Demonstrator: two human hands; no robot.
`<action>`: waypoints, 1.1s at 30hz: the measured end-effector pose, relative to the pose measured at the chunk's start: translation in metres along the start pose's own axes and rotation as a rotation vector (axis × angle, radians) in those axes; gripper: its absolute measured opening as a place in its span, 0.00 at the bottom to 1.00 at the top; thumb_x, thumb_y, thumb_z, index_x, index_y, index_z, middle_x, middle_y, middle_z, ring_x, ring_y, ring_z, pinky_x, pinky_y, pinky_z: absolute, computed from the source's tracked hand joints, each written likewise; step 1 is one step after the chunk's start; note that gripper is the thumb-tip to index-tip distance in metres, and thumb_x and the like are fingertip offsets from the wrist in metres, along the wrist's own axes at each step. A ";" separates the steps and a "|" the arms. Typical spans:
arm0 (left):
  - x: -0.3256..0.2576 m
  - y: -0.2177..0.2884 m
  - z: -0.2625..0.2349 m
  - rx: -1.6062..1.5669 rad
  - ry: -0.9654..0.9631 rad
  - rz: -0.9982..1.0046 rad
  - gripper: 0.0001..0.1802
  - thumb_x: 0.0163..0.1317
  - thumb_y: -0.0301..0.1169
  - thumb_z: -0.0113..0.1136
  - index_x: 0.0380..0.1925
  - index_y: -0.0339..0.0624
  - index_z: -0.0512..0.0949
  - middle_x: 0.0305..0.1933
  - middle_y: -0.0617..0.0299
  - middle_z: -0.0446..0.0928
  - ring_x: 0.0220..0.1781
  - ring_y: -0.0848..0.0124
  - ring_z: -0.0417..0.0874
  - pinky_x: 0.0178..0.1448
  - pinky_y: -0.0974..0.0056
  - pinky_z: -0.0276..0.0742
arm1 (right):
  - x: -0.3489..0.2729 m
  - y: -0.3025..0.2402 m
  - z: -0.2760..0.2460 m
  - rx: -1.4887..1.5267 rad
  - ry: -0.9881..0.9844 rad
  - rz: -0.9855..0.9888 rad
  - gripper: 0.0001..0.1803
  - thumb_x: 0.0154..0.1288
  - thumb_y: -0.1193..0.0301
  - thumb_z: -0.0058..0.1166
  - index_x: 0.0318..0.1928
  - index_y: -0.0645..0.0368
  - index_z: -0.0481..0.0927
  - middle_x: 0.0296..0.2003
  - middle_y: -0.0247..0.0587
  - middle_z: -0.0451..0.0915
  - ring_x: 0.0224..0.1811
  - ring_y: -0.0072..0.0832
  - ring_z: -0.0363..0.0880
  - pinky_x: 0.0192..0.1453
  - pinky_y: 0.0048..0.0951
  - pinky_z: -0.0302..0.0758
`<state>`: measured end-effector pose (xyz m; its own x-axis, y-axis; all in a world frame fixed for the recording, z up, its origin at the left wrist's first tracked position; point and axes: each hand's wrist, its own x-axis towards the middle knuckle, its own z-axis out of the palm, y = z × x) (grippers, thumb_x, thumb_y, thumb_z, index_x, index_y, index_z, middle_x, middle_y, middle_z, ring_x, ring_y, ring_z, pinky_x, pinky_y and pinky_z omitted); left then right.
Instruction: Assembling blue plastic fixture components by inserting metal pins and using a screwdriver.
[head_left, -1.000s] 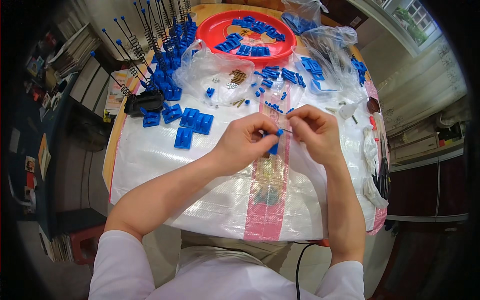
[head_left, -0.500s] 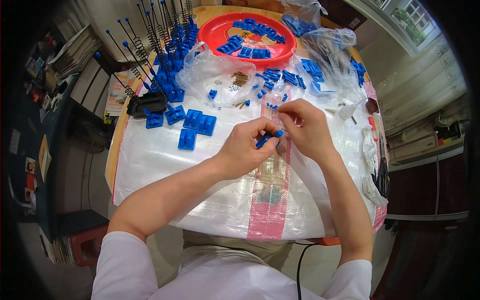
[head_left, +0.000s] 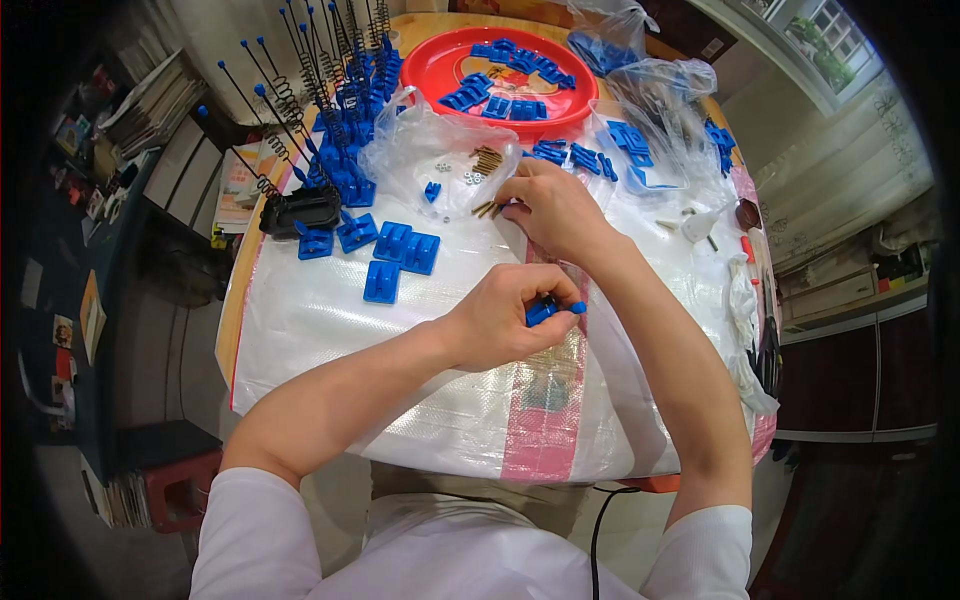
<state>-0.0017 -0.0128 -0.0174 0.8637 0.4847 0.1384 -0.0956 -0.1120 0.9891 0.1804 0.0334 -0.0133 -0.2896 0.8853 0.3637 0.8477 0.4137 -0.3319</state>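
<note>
My left hand [head_left: 508, 318] is closed around a small blue plastic part [head_left: 545, 310] above the white woven sheet [head_left: 330, 330] on the table. My right hand [head_left: 548, 205] has reached forward to several small brass screws [head_left: 486, 160] lying on a clear plastic bag [head_left: 420, 150]; its fingertips touch the screws nearest to me [head_left: 488, 207]. Whether it has pinched one I cannot tell.
Several blue plastic blocks [head_left: 390, 250] lie left of the hands. A row of spring-and-rod assemblies [head_left: 330, 110] stands behind them by a black tool [head_left: 300, 210]. A red tray [head_left: 440, 70] with blue parts sits at the back. Clear bags of blue parts [head_left: 660, 130] lie at the right.
My right hand left the blue part and moved forward to the brass screws. My left hand stayed, still holding the blue part.
</note>
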 end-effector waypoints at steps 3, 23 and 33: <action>0.001 -0.001 0.000 -0.003 0.024 0.001 0.07 0.67 0.22 0.62 0.44 0.33 0.79 0.41 0.64 0.79 0.43 0.80 0.78 0.49 0.70 0.76 | 0.000 -0.001 -0.003 -0.013 0.005 -0.036 0.09 0.58 0.75 0.67 0.41 0.60 0.86 0.41 0.43 0.82 0.48 0.44 0.81 0.54 0.40 0.78; 0.016 -0.024 -0.002 -0.250 0.237 -0.031 0.10 0.71 0.17 0.58 0.51 0.33 0.79 0.56 0.63 0.76 0.52 0.76 0.82 0.54 0.69 0.82 | -0.091 -0.044 -0.066 0.303 0.254 0.051 0.12 0.64 0.83 0.61 0.48 0.59 0.85 0.40 0.42 0.82 0.39 0.34 0.84 0.41 0.31 0.79; 0.014 -0.024 -0.002 -0.194 0.221 -0.027 0.13 0.70 0.16 0.57 0.52 0.33 0.79 0.57 0.61 0.75 0.56 0.75 0.81 0.59 0.69 0.80 | -0.094 -0.052 -0.063 0.360 0.196 0.121 0.14 0.60 0.81 0.64 0.47 0.58 0.85 0.40 0.39 0.83 0.35 0.29 0.84 0.40 0.29 0.81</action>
<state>0.0115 -0.0021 -0.0391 0.7405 0.6649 0.0983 -0.1855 0.0615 0.9807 0.1916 -0.0848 0.0243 -0.0778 0.8894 0.4505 0.6511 0.3875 -0.6526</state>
